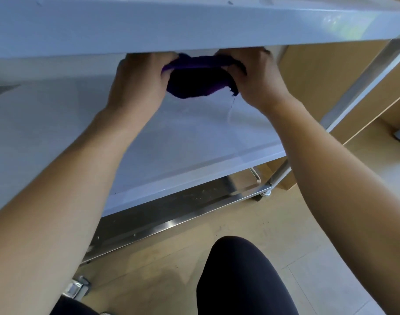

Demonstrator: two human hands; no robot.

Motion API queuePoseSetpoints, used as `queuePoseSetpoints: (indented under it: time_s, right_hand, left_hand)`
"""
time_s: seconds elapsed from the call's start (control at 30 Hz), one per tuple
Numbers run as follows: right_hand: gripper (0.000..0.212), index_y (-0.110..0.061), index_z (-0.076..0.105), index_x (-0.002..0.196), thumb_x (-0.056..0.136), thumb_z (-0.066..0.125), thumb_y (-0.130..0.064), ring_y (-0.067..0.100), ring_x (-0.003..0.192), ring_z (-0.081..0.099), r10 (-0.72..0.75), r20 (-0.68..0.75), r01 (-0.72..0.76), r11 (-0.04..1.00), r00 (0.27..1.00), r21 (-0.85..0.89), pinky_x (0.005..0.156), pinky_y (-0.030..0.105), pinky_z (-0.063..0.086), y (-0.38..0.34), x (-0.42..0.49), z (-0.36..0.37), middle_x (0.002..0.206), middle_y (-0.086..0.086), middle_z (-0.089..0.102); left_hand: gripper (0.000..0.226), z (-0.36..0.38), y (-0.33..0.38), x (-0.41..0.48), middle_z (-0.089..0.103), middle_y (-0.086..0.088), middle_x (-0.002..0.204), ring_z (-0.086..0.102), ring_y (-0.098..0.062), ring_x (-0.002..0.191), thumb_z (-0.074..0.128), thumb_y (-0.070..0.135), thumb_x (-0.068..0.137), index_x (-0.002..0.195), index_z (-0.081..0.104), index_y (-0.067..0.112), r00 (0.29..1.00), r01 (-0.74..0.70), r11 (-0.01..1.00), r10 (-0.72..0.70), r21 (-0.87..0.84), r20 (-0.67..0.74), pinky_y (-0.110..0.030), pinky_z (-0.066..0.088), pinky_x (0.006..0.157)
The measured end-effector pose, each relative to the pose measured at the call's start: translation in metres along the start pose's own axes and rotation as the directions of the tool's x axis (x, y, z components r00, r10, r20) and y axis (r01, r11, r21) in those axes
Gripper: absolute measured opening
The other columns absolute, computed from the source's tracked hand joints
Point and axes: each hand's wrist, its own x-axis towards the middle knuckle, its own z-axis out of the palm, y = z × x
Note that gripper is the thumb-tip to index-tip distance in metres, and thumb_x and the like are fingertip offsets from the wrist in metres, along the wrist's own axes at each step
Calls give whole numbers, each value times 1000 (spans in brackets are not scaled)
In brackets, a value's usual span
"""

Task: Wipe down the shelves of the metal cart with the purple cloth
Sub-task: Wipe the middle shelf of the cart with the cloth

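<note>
The purple cloth (199, 80) is bunched up between both hands, held above the middle shelf (183, 142) of the metal cart. My left hand (137, 80) grips its left end with curled fingers. My right hand (256, 76) grips its right end. Both hands reach in just under the front edge of the top shelf (171, 26), which hides the fingertips. A loose thread hangs from the cloth's right side. The bottom shelf (183, 208) shows as bare shiny steel below.
The cart's right upright post (362, 87) and a caster wheel (266, 193) stand at right; another caster (77, 287) is near the bottom left. Cardboard boxes (326, 71) stand behind and to the right. My knee in dark trousers (240, 276) is over the wood-look floor.
</note>
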Motion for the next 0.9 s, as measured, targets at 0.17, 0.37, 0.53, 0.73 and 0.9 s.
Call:
queuePoseSetpoints:
  time_s: [0.17,0.37,0.53,0.73,0.9]
  right_hand:
    - [38,-20,70,116,82,54,-25,24,108,61,-35,436,60,997,899,-45,95,43,48,14,-59,24,114,2,70]
    - [40,-27,71,101,91,40,-51,16,96,64,105,397,-158,982,912,104,88,41,50,-3,-69,39,105,-7,72]
    - [57,-45,31,147,94,26,-65,30,147,19,216,527,-160,976,822,-150,115,63,16,-37,-39,83,159,-8,28]
    - [58,-54,3,149,94,11,-70,28,151,-2,272,602,-109,950,750,-293,117,61,-3,-32,-73,92,163,-15,-2]
    - [57,-55,5,148,93,11,-71,25,151,1,415,546,-209,892,728,-401,119,58,0,20,-85,56,162,-16,1]
  left_hand:
    - [31,32,4,-72,67,-11,116,61,-37,103,52,8,87,112,69,16,952,39,999,-45,23,304,-46,51,81]
    - [41,23,5,-95,47,10,146,48,-21,128,51,35,95,137,53,30,886,180,984,-156,-12,437,-41,45,100]
    - [40,24,8,-123,52,-8,138,51,-32,120,43,29,99,131,53,7,908,222,971,-240,91,344,-43,44,98]
    - [44,30,13,-138,56,-15,133,52,-33,122,38,25,95,127,58,3,935,185,979,-202,82,293,-43,44,102]
    - [44,32,20,-138,55,-16,136,49,-34,127,40,28,92,122,63,6,927,189,974,-218,123,304,-43,42,103]
